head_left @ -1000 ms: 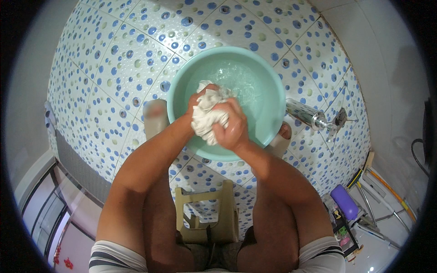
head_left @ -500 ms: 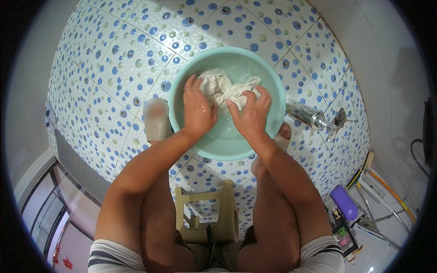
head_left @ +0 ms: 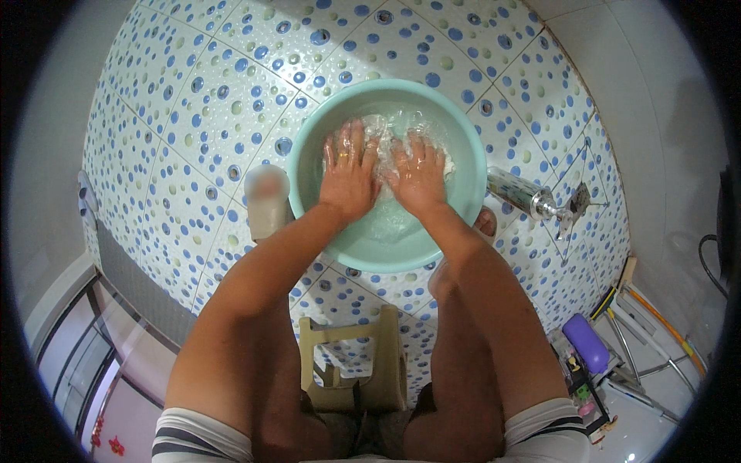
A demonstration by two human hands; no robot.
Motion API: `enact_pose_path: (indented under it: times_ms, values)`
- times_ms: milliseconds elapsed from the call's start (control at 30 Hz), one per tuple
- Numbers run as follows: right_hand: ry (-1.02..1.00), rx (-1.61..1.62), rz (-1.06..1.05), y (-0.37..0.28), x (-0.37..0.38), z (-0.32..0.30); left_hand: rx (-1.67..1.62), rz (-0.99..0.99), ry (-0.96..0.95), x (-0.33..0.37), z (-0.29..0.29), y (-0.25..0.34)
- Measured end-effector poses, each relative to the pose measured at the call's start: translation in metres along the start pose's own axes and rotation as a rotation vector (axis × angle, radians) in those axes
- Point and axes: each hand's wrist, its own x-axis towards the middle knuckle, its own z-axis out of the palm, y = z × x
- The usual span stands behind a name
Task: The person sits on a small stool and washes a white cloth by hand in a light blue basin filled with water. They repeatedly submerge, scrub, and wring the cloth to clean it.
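A round pale green basin (head_left: pixel 386 265) holds water and a soaked white cloth (head_left: pixel 377 127). My left hand (head_left: pixel 349 174) lies palm down on the cloth's left part, fingers stretched forward and apart, their tips wet. Beside it my right hand (head_left: pixel 417 176) presses on the right part with its fingers spread. Most of the cloth is under the water or beneath my hands; a bit shows right of my right hand. Water ripples and splashes around the fingers.
The basin stands between my feet, one in a beige slipper (head_left: pixel 266 222), on a spotted tile floor. A beige plastic stool (head_left: pixel 390 347) is under me. To the right are a shiny silver cylinder (head_left: pixel 519 193) and a rack with a purple object (head_left: pixel 585 343). A grey mat (head_left: pixel 143 282) lies left.
Both hands went from curled around the bunched cloth to flat with fingers stretched out. The cloth has been pushed down into the water, which now splashes.
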Motion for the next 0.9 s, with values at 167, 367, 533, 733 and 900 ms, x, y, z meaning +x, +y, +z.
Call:
enact_pose_path:
  times_ms: [167,367,533,733,900]
  values:
    - [0.041,-0.04,-0.196,0.017,-0.017,-0.032,0.109,0.208,-0.169,-0.024,-0.007,0.01]
    - [0.118,0.245,-0.36,0.005,-0.034,-0.05,-0.049,0.08,0.026,-0.012,0.005,0.016]
    - [0.332,0.631,-0.324,0.005,-0.053,-0.064,-0.492,0.297,0.264,-0.009,-0.011,0.0]
    - [0.171,0.695,-0.164,0.007,-0.065,-0.05,-0.741,0.38,0.382,-0.021,-0.053,0.009]
    - [0.321,0.543,-0.213,-0.015,-0.057,-0.044,-0.669,0.643,0.377,-0.034,-0.098,0.038]
